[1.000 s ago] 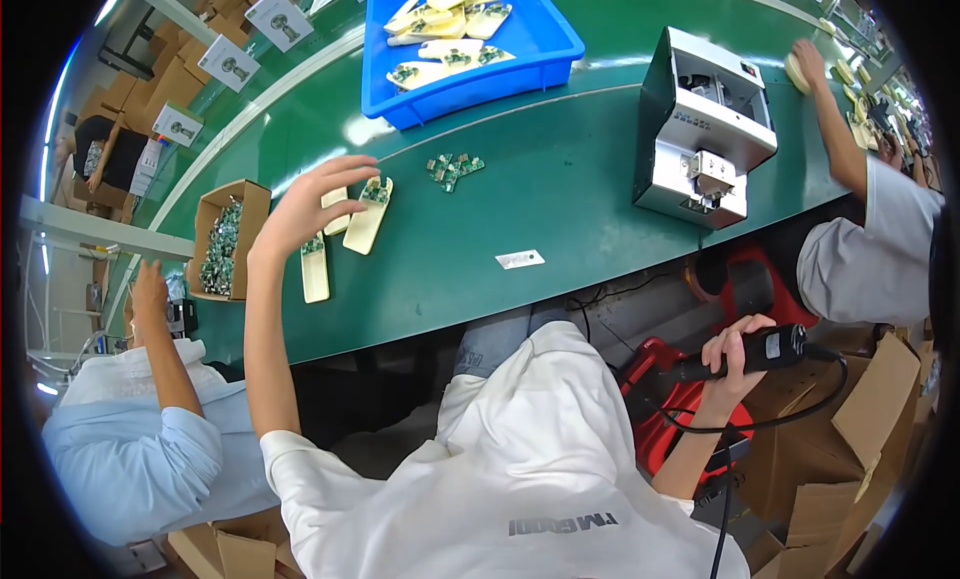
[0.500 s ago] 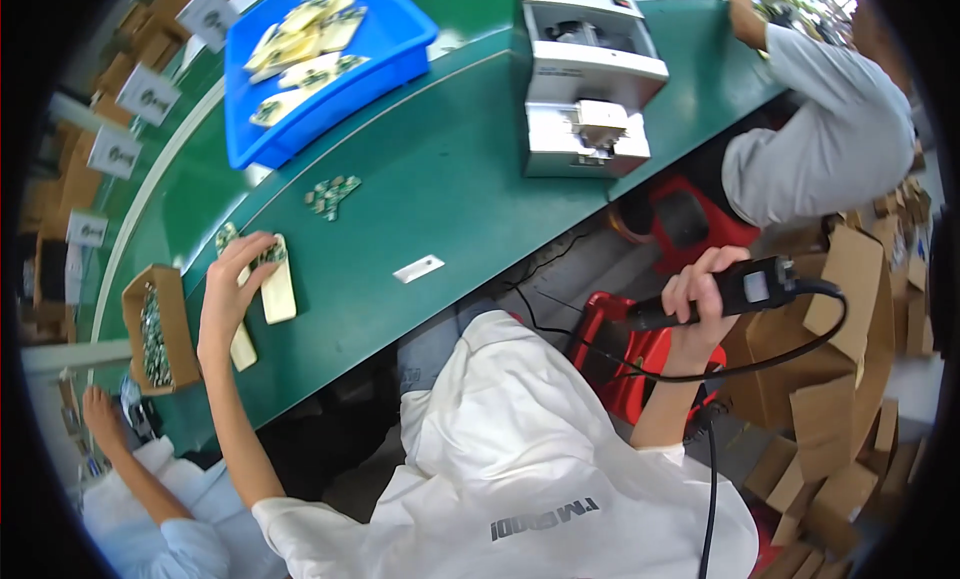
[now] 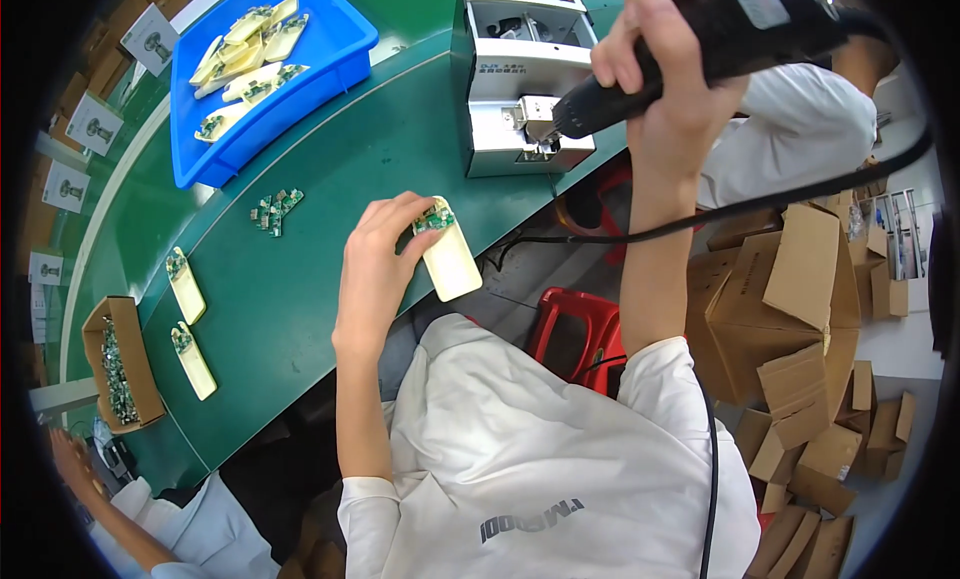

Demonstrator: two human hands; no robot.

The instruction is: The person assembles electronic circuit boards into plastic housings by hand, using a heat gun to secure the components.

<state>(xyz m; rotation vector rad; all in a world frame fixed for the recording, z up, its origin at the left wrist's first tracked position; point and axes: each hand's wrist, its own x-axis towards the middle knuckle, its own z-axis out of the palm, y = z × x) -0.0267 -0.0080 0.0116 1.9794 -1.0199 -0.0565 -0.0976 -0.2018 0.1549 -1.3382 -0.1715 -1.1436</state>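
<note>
My right hand [image 3: 680,89] is wrapped round a black electric screwdriver [image 3: 640,84] with a cable. Its nose points at the front of a silver-white screw feeder [image 3: 535,44], close to the metal block there; the bit's exact contact is hard to see. My left hand [image 3: 378,269] pinches the upper end of a cream plastic housing [image 3: 455,264], where a small green circuit board [image 3: 436,220] sits. This housing is near the table's front edge. Two more housings with boards, one upper [image 3: 188,291] and one lower [image 3: 195,367], lie farther left on the green table.
A blue bin [image 3: 270,119] of cream housings stands at the back left. Loose circuit boards [image 3: 275,211] lie in front of it. A cardboard box [image 3: 148,379] of small boards is at the left. Co-workers sit on both sides. Cartons [image 3: 740,309] and a red stool [image 3: 570,324] stand right.
My left hand has moved right, bringing a housing along from the left group. My right hand has raised the screwdriver from beside the table up to the screw feeder.
</note>
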